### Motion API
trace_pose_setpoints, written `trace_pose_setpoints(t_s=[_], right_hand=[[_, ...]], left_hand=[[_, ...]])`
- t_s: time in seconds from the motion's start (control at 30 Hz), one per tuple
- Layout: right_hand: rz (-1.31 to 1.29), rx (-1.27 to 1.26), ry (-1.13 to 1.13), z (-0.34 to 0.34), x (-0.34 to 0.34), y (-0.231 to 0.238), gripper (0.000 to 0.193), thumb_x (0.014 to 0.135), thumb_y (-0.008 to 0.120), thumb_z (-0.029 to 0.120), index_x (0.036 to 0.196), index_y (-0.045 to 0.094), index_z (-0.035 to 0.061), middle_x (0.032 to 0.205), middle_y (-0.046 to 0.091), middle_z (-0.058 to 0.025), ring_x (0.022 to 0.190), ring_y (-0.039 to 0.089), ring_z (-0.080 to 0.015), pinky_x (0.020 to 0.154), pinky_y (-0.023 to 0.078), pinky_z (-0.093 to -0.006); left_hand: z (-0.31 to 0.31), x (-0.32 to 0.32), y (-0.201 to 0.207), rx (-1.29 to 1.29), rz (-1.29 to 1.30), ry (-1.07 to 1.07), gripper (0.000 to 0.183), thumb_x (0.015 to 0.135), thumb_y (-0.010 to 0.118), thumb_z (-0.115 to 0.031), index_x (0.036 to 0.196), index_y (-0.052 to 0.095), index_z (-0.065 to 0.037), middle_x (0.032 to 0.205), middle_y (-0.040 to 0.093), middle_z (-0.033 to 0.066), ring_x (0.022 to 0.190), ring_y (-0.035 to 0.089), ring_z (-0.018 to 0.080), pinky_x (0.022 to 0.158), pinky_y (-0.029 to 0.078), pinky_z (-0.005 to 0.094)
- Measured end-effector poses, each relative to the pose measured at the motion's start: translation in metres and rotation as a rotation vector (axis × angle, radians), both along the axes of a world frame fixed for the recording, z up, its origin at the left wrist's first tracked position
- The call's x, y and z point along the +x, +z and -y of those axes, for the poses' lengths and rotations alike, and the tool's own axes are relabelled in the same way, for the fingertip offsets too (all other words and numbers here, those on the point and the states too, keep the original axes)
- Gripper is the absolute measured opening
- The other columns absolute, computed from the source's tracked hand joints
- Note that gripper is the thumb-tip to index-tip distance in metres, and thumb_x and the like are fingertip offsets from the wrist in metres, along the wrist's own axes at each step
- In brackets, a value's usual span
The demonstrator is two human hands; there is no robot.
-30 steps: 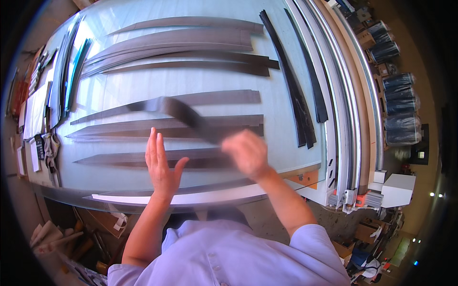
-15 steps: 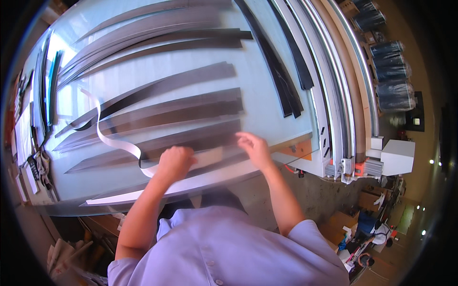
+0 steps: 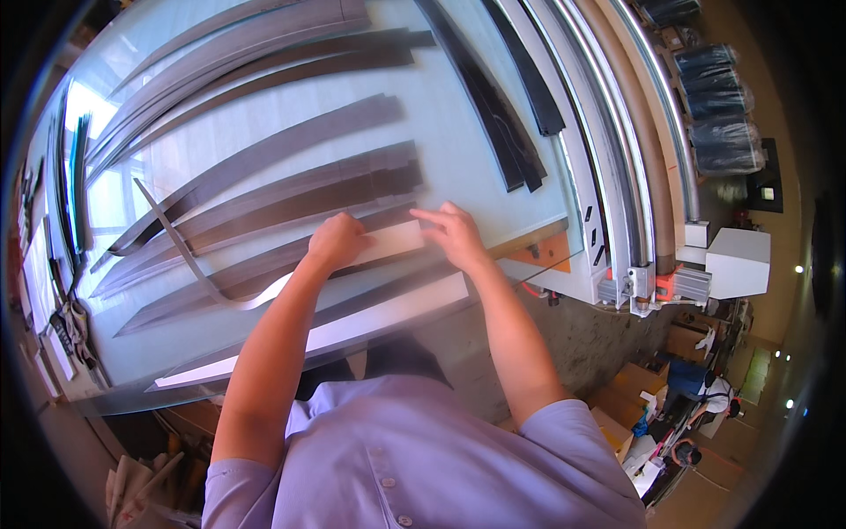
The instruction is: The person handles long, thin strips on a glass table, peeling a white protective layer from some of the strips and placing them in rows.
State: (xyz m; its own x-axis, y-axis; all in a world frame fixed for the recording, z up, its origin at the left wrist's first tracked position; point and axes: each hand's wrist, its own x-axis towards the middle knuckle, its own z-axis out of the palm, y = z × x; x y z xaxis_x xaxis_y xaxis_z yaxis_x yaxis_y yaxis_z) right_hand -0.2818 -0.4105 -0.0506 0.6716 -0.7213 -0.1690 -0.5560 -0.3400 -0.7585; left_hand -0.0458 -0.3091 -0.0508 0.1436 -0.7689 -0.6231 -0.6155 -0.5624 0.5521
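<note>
Head view. Left hand (image 3: 337, 240) curled into a fist around a pale strip (image 3: 393, 242); right hand (image 3: 453, 234) at its right end, index stretched out, other fingers bent. Can't tell from where I stand whether the right one grips. Strip thin, flexible: flat and whitish between the hands, then bending left into a narrow greyish tail, tip toward the far side. Beneath, a smooth, glossy table (image 3: 480, 198). Grey strips (image 3: 326, 128), long, tapered leftward, squarish at right. Black strips (image 3: 480, 93) farther right, beside straight, shiny metal rails (image 3: 636, 132).
</note>
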Motion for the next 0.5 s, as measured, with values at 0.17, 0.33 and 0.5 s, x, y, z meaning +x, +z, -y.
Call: trace_pose_setpoints(t_s=[0.17,0.33,0.5], right_hand=[[0.016,0.008,-0.020,-0.0011,0.0010,-0.0030,0.053,0.072,0.082,0.008,0.122,0.073,0.0233,0.077,0.044,-0.0056,0.071,0.047,-0.0205,0.067,0.042,-0.0341],[0.023,-0.004,-0.028,-0.0027,0.0013,-0.0046,0.054,0.071,0.082,0.007,0.122,0.073,0.0232,0.077,0.043,-0.0055,0.071,0.047,-0.0204,0.067,0.042,-0.0343],[0.021,-0.034,-0.034,-0.0041,0.0029,-0.0037,0.054,0.071,0.081,0.004,0.121,0.074,0.0222,0.077,0.043,-0.0061,0.071,0.048,-0.0212,0.067,0.043,-0.0350]], left_hand=[[-0.0010,-0.0065,0.0035,0.059,0.023,0.075,0.022,0.077,0.077,-0.032,0.083,0.078,-0.011,0.086,0.073,0.0150,0.086,0.069,0.0334,0.075,0.054,0.0438],[-0.0019,-0.0090,0.0030,0.061,0.049,0.089,0.021,0.077,0.077,-0.032,0.085,0.079,-0.013,0.088,0.073,0.0142,0.087,0.069,0.0336,0.076,0.055,0.0437],[-0.0021,-0.0097,0.0011,0.063,0.058,0.087,0.021,0.076,0.078,-0.032,0.088,0.079,-0.014,0.090,0.074,0.0139,0.089,0.070,0.0338,0.077,0.055,0.0437]])
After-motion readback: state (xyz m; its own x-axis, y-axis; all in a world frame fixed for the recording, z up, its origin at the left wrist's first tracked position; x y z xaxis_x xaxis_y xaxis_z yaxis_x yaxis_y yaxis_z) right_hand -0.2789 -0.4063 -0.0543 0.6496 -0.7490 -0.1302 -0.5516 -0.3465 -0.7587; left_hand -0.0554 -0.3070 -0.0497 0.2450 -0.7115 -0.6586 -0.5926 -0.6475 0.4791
